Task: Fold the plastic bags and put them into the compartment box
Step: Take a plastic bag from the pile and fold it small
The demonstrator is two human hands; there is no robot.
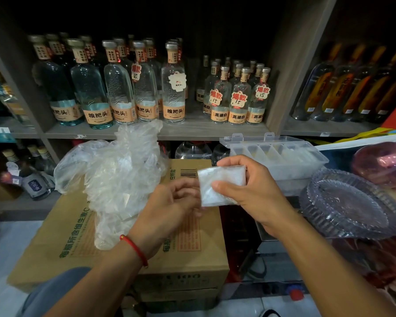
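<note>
Bag [222, 185], folded into a small cloudy square, sits at the centre of the view, pinched by the right hand [249, 191]: thumb across its front, curled fingers over its top edge. The left hand [169, 207] touches the square's left edge with loosely curled fingers; whether it really grips cannot be told, since the fingertips are half hidden. At 1 o'clock the box [277, 156] stands with its clear lid up; its row of narrow compartments holds pale folded plastic, though the far right cells are too hazy to make out. At 9 o'clock a crinkled heap of loose bags [117, 177] rests on a brown carton [69, 239]. At 3 o'clock lies a ribbed clear plate [350, 202], cut off by the frame. Glass bottles [144, 88] line the shelf at 12 o'clock.
</note>
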